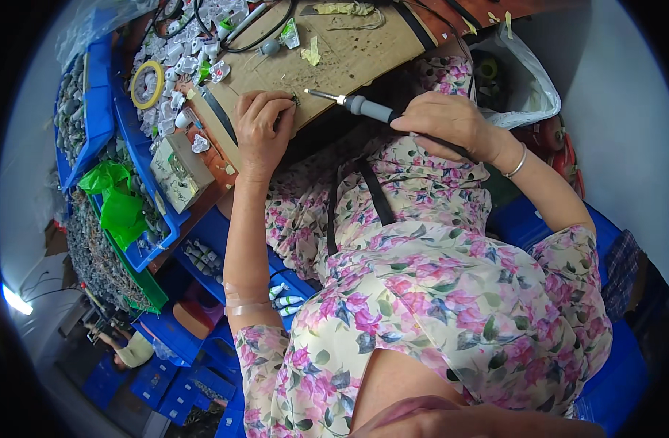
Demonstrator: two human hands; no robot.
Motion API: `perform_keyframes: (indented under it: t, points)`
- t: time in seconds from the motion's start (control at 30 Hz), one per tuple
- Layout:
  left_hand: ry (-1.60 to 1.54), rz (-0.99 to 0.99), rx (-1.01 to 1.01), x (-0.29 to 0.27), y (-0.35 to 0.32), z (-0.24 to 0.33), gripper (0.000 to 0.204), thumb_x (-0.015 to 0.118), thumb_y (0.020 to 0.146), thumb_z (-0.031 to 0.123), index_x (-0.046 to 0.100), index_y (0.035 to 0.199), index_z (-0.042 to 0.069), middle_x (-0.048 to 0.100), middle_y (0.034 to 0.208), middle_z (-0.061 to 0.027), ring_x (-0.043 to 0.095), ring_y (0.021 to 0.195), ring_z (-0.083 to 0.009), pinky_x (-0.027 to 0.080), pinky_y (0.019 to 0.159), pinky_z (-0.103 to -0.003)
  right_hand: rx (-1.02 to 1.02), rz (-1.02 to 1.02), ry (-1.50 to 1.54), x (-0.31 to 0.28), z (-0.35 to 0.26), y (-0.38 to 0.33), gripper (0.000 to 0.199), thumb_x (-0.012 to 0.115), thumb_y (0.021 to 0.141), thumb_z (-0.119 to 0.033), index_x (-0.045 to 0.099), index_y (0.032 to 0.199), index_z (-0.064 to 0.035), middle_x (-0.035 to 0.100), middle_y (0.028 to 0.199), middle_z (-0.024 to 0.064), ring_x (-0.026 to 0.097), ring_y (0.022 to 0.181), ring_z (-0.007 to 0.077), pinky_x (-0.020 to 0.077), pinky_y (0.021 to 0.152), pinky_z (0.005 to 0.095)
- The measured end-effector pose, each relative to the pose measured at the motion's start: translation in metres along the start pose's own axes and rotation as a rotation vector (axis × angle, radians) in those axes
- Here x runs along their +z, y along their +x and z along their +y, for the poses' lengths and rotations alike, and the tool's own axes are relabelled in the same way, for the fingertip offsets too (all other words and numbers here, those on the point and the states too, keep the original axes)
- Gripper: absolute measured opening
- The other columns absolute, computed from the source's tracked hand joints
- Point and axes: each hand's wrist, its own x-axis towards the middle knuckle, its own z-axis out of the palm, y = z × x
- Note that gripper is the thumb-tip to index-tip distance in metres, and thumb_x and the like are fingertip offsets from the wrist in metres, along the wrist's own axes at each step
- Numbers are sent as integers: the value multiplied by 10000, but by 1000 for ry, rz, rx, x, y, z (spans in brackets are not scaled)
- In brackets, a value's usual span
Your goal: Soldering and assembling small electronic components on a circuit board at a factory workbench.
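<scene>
My right hand is wrapped round the grey and black handle of a soldering iron. The iron's tip points left, toward my other hand, and stands a little apart from it. At the near edge of a worn brown work board, my left hand is closed, thumb against fingers. Between those fingertips a small dark part shows, too small to make out fully. Beyond the hands, a green and white plastic piece and a small grey bulb-like piece lie on the board.
White plastic housings are heaped left of the board, with a yellow tape roll on them. A small box, a blue tray and a green bag stand further left. At right hangs a white bag. Another person is at far left.
</scene>
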Motion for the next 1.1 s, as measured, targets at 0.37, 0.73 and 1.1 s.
perform_keyframes:
  t: [0.37,0.73,1.1]
  points:
    - [4,-37,-9,-2,4,2,128,743,747,37,688,853,85,692,952,-8,602,937,-250,468,855,-368,84,13,172,30,9,-16,481,682,747,23,630,1220,-49,663,1009,109,646,938,303,550,805,391]
    - [-5,-40,-8,-1,2,0,138,746,748,35,689,863,84,691,964,-10,603,937,-252,475,839,-362,98,-7,184,34,10,-17,483,664,747,30,629,1223,-43,665,1019,113,644,952,310,548,819,396]
    - [-14,-48,-16,-2,2,0,139,744,743,35,681,856,86,688,970,-14,603,956,-257,464,860,-374,96,-23,184,34,9,-17,480,661,755,26,627,1228,-47,663,1013,114,641,939,310,547,814,394]
